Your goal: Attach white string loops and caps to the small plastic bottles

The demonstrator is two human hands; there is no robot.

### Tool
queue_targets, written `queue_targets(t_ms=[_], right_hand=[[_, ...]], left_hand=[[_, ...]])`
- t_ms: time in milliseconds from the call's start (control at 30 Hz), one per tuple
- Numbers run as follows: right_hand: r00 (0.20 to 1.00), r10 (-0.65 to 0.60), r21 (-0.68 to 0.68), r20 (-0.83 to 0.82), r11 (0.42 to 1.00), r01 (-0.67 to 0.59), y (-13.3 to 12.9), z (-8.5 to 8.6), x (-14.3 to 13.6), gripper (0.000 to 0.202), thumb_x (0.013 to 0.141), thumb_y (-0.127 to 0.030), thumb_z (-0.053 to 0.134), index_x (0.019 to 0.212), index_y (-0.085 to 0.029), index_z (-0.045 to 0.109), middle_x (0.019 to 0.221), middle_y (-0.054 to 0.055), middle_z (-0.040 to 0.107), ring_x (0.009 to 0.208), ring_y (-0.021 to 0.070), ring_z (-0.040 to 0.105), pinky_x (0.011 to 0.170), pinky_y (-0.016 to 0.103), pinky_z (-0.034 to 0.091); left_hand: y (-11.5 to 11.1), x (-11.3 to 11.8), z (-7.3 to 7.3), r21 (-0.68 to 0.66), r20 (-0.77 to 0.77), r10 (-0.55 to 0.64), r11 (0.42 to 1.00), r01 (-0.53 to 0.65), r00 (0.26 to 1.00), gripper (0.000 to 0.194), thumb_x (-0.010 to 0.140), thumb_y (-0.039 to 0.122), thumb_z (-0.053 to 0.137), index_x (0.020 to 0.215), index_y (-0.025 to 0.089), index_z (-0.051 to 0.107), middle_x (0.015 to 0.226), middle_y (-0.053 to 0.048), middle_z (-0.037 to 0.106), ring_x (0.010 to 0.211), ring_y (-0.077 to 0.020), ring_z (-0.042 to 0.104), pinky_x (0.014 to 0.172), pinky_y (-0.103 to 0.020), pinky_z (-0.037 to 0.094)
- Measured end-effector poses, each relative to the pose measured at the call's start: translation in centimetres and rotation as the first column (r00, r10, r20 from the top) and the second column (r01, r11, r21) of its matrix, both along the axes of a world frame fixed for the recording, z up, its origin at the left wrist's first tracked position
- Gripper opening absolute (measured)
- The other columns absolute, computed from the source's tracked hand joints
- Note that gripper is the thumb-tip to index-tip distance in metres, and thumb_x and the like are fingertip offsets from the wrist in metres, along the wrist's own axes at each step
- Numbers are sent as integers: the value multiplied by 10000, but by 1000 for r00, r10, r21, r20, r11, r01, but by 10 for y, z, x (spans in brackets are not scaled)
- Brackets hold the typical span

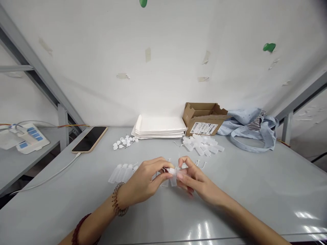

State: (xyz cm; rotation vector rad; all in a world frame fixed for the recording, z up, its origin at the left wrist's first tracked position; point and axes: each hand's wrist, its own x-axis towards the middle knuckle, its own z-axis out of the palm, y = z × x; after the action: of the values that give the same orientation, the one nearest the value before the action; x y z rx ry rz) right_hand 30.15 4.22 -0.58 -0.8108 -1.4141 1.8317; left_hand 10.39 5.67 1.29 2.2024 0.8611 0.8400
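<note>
My left hand [148, 178] pinches a small white cap [171, 170] between thumb and fingertips near the middle of the table. Facing it, my right hand [194, 178] closes thumb and finger on a translucent piece [178, 170] beside the cap; its outline is blurred. Below the fingertips lie translucent tubes [173, 181], partly covered by the hands. A row of similar tubes [122, 173] lies left of my left hand, its right end hidden. Farther back, a pile of translucent tubes [201, 144] sits before the box, and small white caps [124, 142] are heaped on the left.
A stack of white envelopes [159, 126] and an open cardboard box [204, 124] stand against the wall. Light blue fabric [250, 131] lies at right. A phone [90, 139] with a white cable [55, 175] rests at left, near a power strip [32, 137].
</note>
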Motion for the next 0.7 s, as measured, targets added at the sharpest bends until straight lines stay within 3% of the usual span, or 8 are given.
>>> queue_targets(t_ms=[200, 267, 300, 367, 400, 433, 533, 700], right_hand=[[978, -182, 257, 106, 955, 150, 9, 4, 8, 239, 887, -415, 503, 866, -219, 367, 759, -3, 584, 566, 98, 504, 588, 275, 436], [921, -360, 386, 146, 878, 282, 20, 1, 18, 223, 880, -402, 511, 866, -220, 382, 763, 11, 610, 606, 121, 538, 622, 292, 444], [859, -484, 479, 167, 801, 359, 27, -2, 24, 217, 875, -399, 515, 861, -221, 391, 764, 16, 617, 639, 134, 552, 633, 294, 446], [627, -752, 725, 201, 545, 421, 44, -10, 40, 208, 861, -399, 517, 833, -218, 418, 736, 20, 608, 675, 156, 561, 571, 261, 421], [483, -848, 830, 218, 421, 365, 53, -14, 49, 203, 859, -403, 506, 828, -215, 433, 741, 25, 596, 661, 158, 548, 519, 246, 394], [366, -900, 901, 235, 343, 265, 61, -18, 57, 197, 869, -403, 471, 832, -212, 442, 750, 28, 589, 642, 157, 536, 494, 241, 381], [287, -925, 940, 247, 301, 163, 80, -27, 74, 177, 878, -360, 440, 852, -191, 488, 790, 57, 595, 684, 181, 527, 539, 270, 388], [247, -920, 953, 303, 297, -63, 88, -31, 72, 235, 884, -321, 449, 990, -195, 617, 907, 95, 637, 862, 252, 505, 732, 378, 348]], left_hand=[[4, 0, -5, 10, 57, 222, 975, -223, 973, 203, 894, 236, 464, 1031, 192, 607, 924, -50, 653, 772, -143, 595, 686, -243, 477], [9, -2, -7, -26, 48, 350, 937, -349, 935, 277, 881, 290, 479, 1125, 195, 570, 986, -61, 660, 807, -158, 619, 651, -239, 496], [12, -5, -8, -43, 36, 410, 912, -409, 911, 318, 871, 316, 487, 1156, 191, 553, 995, -65, 664, 826, -168, 628, 640, -241, 504], [22, -13, -10, -57, 11, 505, 862, -504, 863, 359, 853, 346, 494, 1164, 175, 551, 965, -66, 676, 860, -186, 638, 658, -255, 516], [27, -18, -11, -51, 6, 545, 838, -544, 838, 353, 844, 352, 497, 1135, 167, 569, 945, -66, 681, 870, -193, 641, 678, -265, 519], [33, -23, -13, -43, 7, 586, 810, -585, 810, 352, 834, 358, 501, 1114, 161, 581, 935, -67, 684, 869, -197, 644, 692, -276, 520], [49, -40, -15, -19, 8, 669, 743, -669, 743, 343, 813, 354, 506, 1075, 154, 600, 883, -63, 690, 841, -202, 650, 734, -303, 510], [63, -60, -16, -8, 21, 743, 669, -743, 669, 331, 787, 338, 505, 1037, 149, 609, 826, -60, 706, 781, -207, 665, 736, -313, 504]])
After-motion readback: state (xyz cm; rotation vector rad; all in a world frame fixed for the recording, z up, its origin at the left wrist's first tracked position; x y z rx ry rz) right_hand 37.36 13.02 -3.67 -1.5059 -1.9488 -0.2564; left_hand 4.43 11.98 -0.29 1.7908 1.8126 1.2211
